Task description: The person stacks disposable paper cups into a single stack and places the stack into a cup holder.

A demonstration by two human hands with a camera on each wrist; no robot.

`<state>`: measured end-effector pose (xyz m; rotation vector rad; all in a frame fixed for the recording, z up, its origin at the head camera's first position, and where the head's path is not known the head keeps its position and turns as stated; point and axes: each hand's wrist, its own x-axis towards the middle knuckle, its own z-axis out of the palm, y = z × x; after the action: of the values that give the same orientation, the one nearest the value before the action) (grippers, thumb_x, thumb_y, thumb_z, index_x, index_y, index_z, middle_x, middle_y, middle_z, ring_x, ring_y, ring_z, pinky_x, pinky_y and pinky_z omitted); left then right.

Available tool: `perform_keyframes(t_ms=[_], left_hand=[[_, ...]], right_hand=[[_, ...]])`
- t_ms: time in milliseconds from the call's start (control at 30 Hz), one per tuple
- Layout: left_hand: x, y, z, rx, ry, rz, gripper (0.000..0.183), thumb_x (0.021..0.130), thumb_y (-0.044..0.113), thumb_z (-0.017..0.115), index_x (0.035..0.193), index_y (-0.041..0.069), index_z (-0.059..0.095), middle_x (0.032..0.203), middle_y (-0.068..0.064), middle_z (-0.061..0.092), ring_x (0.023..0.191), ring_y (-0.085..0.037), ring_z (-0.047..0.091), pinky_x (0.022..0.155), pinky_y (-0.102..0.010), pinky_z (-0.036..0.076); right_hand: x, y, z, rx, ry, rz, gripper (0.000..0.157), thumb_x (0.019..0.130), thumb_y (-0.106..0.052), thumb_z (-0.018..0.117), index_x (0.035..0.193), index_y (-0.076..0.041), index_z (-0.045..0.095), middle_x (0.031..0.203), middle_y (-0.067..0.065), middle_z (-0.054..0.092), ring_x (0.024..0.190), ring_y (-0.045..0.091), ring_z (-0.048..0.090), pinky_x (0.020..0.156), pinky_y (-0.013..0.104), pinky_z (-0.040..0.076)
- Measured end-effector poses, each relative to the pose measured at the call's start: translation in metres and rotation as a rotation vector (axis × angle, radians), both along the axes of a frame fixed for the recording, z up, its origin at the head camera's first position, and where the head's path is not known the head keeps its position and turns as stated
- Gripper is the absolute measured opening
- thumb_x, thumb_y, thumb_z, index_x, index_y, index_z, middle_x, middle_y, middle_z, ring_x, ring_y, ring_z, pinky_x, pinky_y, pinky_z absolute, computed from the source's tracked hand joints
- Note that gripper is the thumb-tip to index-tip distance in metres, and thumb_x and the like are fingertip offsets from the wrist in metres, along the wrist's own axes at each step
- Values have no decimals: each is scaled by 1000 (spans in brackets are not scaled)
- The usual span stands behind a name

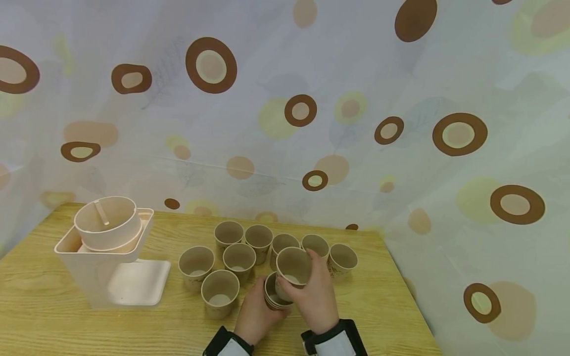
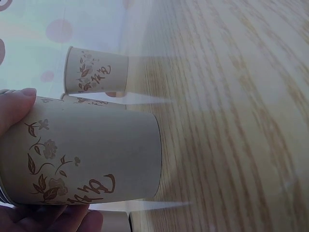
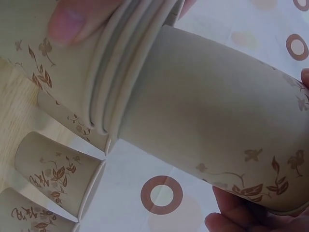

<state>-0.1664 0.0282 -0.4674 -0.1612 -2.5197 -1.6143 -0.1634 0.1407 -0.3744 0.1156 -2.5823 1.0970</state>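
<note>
Low over the table, my left hand (image 1: 257, 312) grips a stack of nested paper cups (image 2: 91, 150), whose several rims show close together in the right wrist view. My right hand (image 1: 318, 295) holds a single paper cup (image 1: 294, 263) by its sides near the rim, thumb in front. The base of this cup (image 3: 207, 104) sits inside the mouth of the stack, with most of its wall still outside. Brown flowers and writing are printed on the cups. In the left wrist view the stack's base is close to the tabletop.
Several loose paper cups stand mouth up just beyond and left of my hands, among them a near cup (image 1: 220, 292) and a far right cup (image 1: 342, 258). A pale plastic container (image 1: 95, 277) with a round bowl-like part (image 1: 111, 232) on top stands at left on the wooden table (image 1: 147, 331).
</note>
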Motion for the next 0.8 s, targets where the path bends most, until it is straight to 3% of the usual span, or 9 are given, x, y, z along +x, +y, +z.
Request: perform_keyframes(t_ms=[300,533,800], left_hand=[[0,1,-1,14,21,6,66,57,16,82,114,-1,53,109,-20,66,97,-31,62,83,-50,52],[-1,1,-3,-20,67,25,66,59,13,79,117,-3,53,110,-21,66,98,-31,63,82,-49,54],[-1,1,-3,-36,90,40,65,59,13,80,116,-4,54,108,-21,67,97,-31,64,81,-49,54]], right_hand=[[2,-6,-10,-2,-38,22,77,67,-25,79,127,11,46,122,29,54,105,37,54,86,53,50],[2,-11,-22,39,-16,33,76,65,-24,80,124,11,48,120,29,56,103,37,55,84,52,51],[2,-11,-25,33,-18,45,75,66,-26,80,124,10,48,119,27,56,102,35,55,82,51,51]])
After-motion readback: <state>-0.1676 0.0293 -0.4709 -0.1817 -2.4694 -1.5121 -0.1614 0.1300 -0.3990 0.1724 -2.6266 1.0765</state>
